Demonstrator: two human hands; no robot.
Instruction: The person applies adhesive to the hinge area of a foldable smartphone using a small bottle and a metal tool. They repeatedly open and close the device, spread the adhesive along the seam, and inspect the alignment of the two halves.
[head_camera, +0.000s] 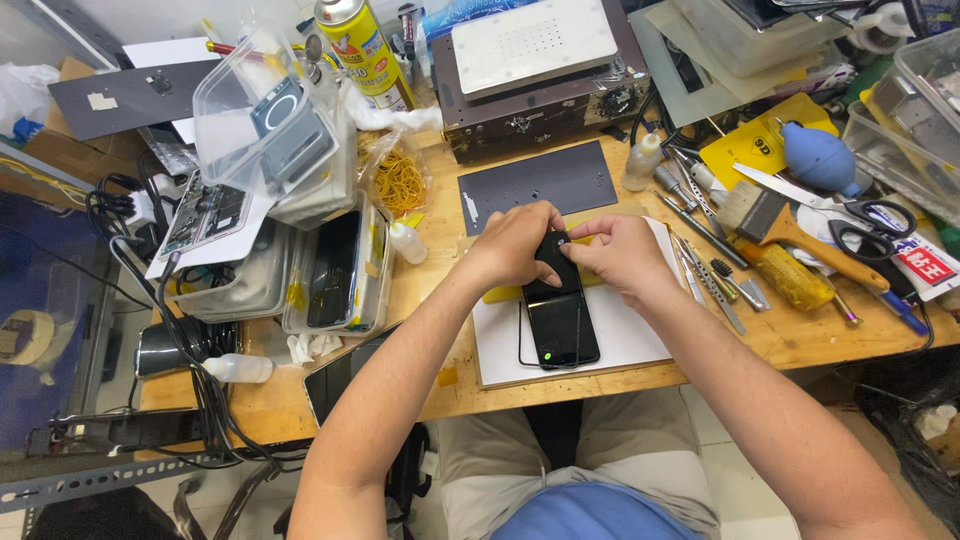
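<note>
your left hand and right hand both pinch the top end of the phone, a glossy black slab with a small green dot near its lower edge, lying on the white mat on the tabletop.

Wooden workbench, white mat, dark plate, paintbrush, scissors, clear trays

Bare forearms, blue shirt, khaki trousers.
</note>
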